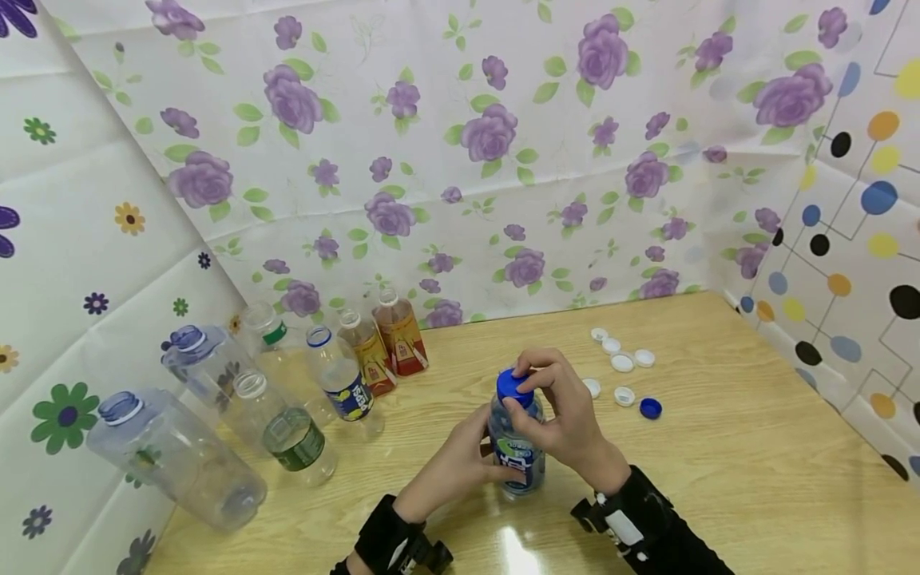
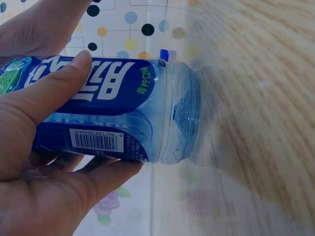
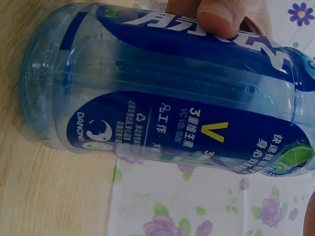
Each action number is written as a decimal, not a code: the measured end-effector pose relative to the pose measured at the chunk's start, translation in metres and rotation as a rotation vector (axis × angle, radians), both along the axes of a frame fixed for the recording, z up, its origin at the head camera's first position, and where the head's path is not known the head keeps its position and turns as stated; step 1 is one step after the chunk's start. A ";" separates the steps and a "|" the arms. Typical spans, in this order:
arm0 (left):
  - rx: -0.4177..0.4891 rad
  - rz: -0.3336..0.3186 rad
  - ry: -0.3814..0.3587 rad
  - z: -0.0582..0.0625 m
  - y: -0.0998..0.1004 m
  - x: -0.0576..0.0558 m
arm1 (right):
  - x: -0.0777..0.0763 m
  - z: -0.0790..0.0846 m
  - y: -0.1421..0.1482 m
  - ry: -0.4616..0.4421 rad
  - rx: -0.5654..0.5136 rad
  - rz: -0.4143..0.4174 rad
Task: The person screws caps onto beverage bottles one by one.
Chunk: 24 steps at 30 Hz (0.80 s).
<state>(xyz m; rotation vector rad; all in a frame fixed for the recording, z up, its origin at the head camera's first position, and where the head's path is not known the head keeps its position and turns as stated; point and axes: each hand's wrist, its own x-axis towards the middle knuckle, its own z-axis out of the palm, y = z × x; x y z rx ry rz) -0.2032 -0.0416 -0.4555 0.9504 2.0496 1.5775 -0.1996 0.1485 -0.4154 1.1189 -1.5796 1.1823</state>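
A clear bluish drink bottle (image 1: 519, 449) with a dark blue label stands upright on the table in the head view. My left hand (image 1: 461, 457) grips its body from the left, thumb across the label; the left wrist view shows the fingers wrapped round the bottle (image 2: 106, 101). On its mouth sits a wide blue cap (image 1: 513, 385), which my right hand (image 1: 564, 409) pinches between thumb and fingers from above. In the right wrist view, the bottle's label (image 3: 197, 123) fills the picture and the right hand is mostly out of frame.
Uncapped bottles stand at the left: two large bluish jugs (image 1: 180, 459), a green-label bottle (image 1: 293, 438), a blue-label bottle (image 1: 348, 390) and amber-label bottles (image 1: 401, 331) among them. Several white caps (image 1: 622, 363) and one blue cap (image 1: 650, 408) lie right of the hands. Flowered sheeting (image 1: 446, 160) backs the table.
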 end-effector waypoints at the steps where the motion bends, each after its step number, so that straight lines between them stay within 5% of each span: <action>1: 0.000 -0.001 0.002 0.000 0.000 0.000 | 0.000 0.000 0.000 -0.004 0.000 0.001; 8: -0.011 0.009 0.003 0.001 0.000 0.001 | 0.001 0.003 0.004 0.018 0.035 -0.008; 14: -0.025 0.031 -0.012 -0.001 -0.001 0.001 | 0.006 0.015 0.013 -0.056 0.184 -0.056; 19: -0.040 0.043 -0.013 0.000 0.000 0.000 | 0.009 0.043 0.027 -0.073 0.391 -0.089; 24: -0.037 0.039 -0.023 0.000 0.002 0.000 | 0.010 0.082 0.041 -0.063 0.635 -0.037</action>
